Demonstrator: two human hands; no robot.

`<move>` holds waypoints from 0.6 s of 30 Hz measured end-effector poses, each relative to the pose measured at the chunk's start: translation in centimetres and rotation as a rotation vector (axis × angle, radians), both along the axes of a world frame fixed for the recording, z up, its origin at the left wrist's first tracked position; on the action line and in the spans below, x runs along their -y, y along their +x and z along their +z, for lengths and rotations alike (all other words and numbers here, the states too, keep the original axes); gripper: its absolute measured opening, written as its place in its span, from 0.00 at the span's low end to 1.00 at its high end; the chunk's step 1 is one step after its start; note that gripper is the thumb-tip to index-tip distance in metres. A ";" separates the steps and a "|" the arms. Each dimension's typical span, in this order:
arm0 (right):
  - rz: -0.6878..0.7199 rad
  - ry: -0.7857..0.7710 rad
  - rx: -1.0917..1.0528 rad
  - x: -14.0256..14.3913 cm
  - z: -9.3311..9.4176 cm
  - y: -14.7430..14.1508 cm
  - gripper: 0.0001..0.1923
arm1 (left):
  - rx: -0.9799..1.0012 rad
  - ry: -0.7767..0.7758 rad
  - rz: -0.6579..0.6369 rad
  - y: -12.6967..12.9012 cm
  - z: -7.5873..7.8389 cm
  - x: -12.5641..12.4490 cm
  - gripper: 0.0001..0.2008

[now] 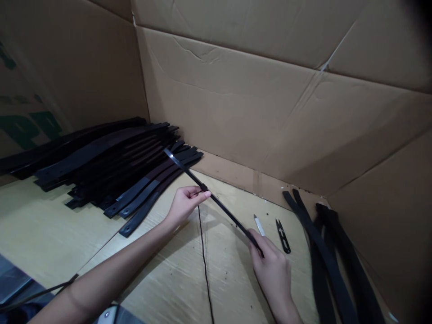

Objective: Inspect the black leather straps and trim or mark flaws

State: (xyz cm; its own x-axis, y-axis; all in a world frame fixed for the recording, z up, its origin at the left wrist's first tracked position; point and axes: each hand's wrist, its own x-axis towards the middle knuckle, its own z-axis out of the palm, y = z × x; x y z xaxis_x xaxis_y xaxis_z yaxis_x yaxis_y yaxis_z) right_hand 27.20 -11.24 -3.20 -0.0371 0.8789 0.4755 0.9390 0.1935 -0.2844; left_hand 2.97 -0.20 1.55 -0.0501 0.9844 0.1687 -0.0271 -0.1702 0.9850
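Note:
A long black strap is held edge-up above the wooden table, running from upper left to lower right. My left hand pinches it near the middle, fingertips closed on its edge. My right hand grips its nearer end. A thin black thread hangs from the strap by my left fingers and trails toward me across the table.
A big pile of black straps lies at the back left. Several more straps lie at the right. Black thread snips and a small white blade lie just beyond my right hand. Cardboard walls enclose the table.

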 end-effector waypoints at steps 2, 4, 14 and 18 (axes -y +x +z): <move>-0.039 0.019 0.001 0.0 0.0 0.1 0.17 | -0.022 -0.013 0.001 -0.1 -0.2 0.0 0.27; -0.058 0.023 -0.040 -0.1 0.1 0.2 0.16 | -0.039 -0.033 -0.028 -0.3 -0.4 -0.1 0.28; 0.228 -0.394 -0.656 -0.5 2.0 -0.4 0.13 | 0.087 -0.003 -0.162 -0.7 -1.1 -0.7 0.25; 0.274 -0.423 -0.675 -0.4 1.5 -0.8 0.12 | 0.087 -0.009 -0.143 -0.6 -1.0 -0.5 0.24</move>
State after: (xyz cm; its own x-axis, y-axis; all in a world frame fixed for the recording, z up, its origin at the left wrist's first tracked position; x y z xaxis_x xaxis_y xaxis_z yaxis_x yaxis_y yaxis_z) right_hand 26.40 -10.88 -1.71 -0.1011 0.9893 0.1053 0.4761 0.1411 -0.8680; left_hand 2.33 0.28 0.52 0.0767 0.9839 0.1615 -0.1358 -0.1502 0.9793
